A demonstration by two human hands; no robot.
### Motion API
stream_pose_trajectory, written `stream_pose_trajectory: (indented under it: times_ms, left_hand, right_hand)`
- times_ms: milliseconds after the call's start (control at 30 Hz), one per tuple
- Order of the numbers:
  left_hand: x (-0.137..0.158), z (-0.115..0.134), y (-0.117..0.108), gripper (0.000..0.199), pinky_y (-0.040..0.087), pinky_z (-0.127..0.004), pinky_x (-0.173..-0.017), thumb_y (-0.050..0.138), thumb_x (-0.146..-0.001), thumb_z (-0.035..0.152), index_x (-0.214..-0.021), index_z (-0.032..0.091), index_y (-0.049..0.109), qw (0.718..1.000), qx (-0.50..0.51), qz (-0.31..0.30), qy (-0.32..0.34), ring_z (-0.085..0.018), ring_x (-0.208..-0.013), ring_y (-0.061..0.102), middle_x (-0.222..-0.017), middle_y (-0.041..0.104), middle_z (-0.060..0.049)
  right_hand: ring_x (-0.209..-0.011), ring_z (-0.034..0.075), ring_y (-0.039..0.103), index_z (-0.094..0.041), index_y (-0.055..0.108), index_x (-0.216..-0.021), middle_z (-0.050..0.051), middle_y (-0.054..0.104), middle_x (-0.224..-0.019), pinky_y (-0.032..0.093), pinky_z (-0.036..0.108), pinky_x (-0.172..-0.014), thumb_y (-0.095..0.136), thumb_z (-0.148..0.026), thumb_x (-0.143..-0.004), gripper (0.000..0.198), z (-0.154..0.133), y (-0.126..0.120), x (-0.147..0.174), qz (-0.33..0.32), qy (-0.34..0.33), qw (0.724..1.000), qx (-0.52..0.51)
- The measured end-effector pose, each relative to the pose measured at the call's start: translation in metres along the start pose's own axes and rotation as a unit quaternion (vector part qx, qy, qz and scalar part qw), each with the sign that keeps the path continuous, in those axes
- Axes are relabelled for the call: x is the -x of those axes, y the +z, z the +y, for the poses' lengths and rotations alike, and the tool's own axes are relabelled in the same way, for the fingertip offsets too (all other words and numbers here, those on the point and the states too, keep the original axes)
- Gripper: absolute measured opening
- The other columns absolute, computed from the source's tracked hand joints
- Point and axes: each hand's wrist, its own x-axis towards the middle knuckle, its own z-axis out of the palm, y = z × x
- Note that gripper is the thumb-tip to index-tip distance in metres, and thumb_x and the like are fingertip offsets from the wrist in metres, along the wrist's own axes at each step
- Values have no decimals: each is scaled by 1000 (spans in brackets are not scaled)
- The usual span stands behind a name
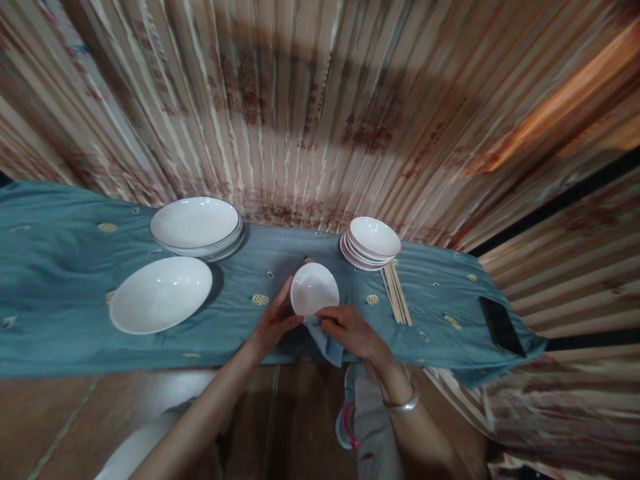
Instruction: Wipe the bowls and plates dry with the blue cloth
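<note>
A small white bowl [315, 288] is held above the cloth-covered table, its opening turned up toward me. My left hand [276, 321] grips the bowl's left side, thumb near the front rim. In my right hand [350, 329] a light blue cloth [327, 345] is pinched against the bowl's near rim, with its loose end hanging down. Right of the bowl stands a stack of red-rimmed bowls [375, 238], and several wooden chopsticks [396, 295] lie just in front of that stack.
On the left are a stack of white plates [196, 223] and a large, deep white bowl [161, 295]. A black phone [501, 327] lies near the right end of the table [240, 347]. Pleated curtains [300, 100] hang behind, and a slipper [345, 427] shows on the floor.
</note>
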Motion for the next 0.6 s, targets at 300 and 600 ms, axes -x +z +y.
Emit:
stream_pose_trajectory:
  times_ms: [300,600]
  left_hand:
    - [1,0,1,75,44,-45,-110,68,-82,52,-150,33,42,996,60,39,-45,-34,-150,26,-164,29,-2]
    - [-2,-6,0,78,45,-49,-108,57,-84,63,-152,30,39,995,75,34,-51,-35,-144,38,-160,38,-5]
  right_hand:
    - [-61,11,49,-17,73,-81,-2,60,-66,39,20,-59,51,-25,-86,25,3,10,-15,20,-11,983,-184]
    - [-70,14,57,-20,77,-98,-1,66,-77,47,23,-66,54,-35,-87,30,3,29,-37,96,-23,965,-244]
